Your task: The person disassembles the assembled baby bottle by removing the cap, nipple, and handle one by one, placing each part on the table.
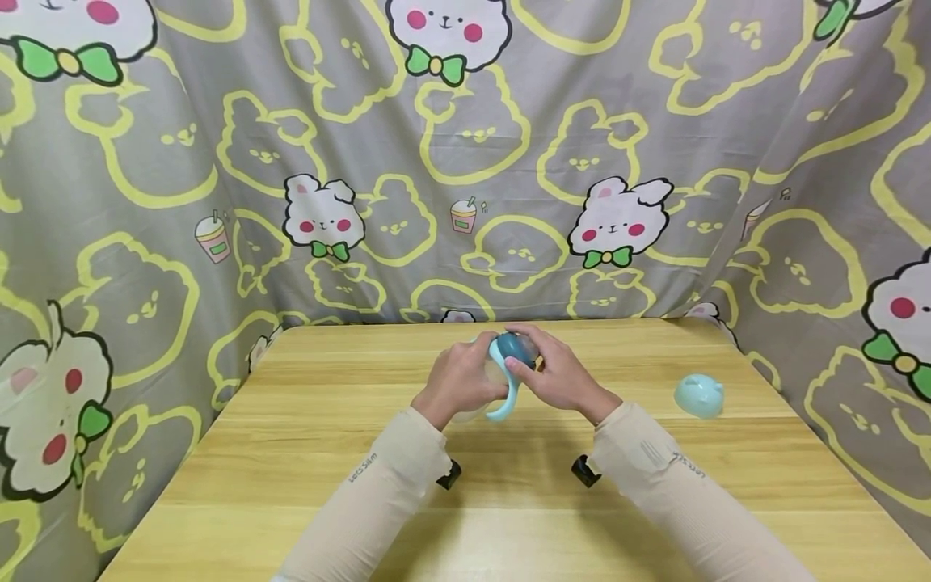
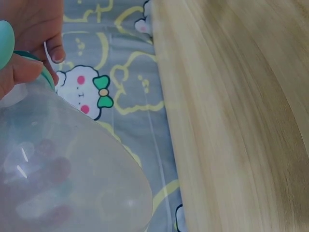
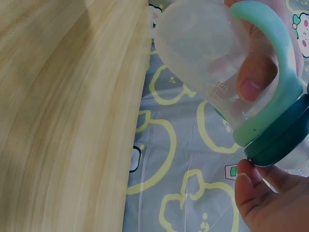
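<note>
A translucent baby bottle (image 1: 489, 380) with teal handles is held above the middle of the wooden table (image 1: 305, 453). The left hand (image 1: 458, 380) wraps its body; the right hand (image 1: 556, 376) curls its fingers round the dark teal collar (image 3: 282, 140). The pale blue cap (image 1: 698, 395) lies well apart to the right, so capping seems undone; whether the collar is tight cannot be told.

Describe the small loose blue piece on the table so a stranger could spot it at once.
Start at the wooden table in front of the cartoon-bunny cloth. Look to the right of the two hands, which hold a baby bottle at the middle. There the pale blue domed cap lies alone, touched by nothing, with two small ear-like bumps on top.
</note>
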Tool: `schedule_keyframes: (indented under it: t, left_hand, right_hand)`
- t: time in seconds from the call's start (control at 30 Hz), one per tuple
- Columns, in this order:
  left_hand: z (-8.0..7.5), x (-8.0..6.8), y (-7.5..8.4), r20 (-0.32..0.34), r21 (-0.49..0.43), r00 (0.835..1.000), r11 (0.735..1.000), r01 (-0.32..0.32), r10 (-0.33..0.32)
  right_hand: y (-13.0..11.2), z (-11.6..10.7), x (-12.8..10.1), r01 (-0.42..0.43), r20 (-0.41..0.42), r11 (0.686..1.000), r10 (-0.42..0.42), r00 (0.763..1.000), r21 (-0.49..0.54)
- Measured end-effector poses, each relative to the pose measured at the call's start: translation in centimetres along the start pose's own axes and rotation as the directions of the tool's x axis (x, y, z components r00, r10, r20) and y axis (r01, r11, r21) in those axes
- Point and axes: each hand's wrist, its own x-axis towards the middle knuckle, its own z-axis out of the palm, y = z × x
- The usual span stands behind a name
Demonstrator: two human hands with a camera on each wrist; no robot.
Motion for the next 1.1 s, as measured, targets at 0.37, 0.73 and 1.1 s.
schedule_keyframes:
  t: [0.37, 0.73, 1.1]
  left_hand:
    - [0.13, 0.04, 0.01, 0.0, 0.01, 1.0, 1.0, -0.004, 0.004]
    - [0.18, 0.04, -0.08, -0.03, 0.014, 0.999, 1.0, -0.025, 0.026]
    - [0.05, 0.03, -0.11, -0.01, 0.013, 1.0, 1.0, -0.009, 0.009]
  right_hand:
    - [0.11, 0.02, -0.06, 0.004, -0.02, 1.0, -0.004, 1.0, 0.0]
    - [0.12, 0.1, -0.03, 0.005, -0.028, 1.0, -0.006, 1.0, -0.014]
    - [0.21, 0.09, 0.04, 0.014, -0.02, 1.0, -0.013, 1.0, 0.004]
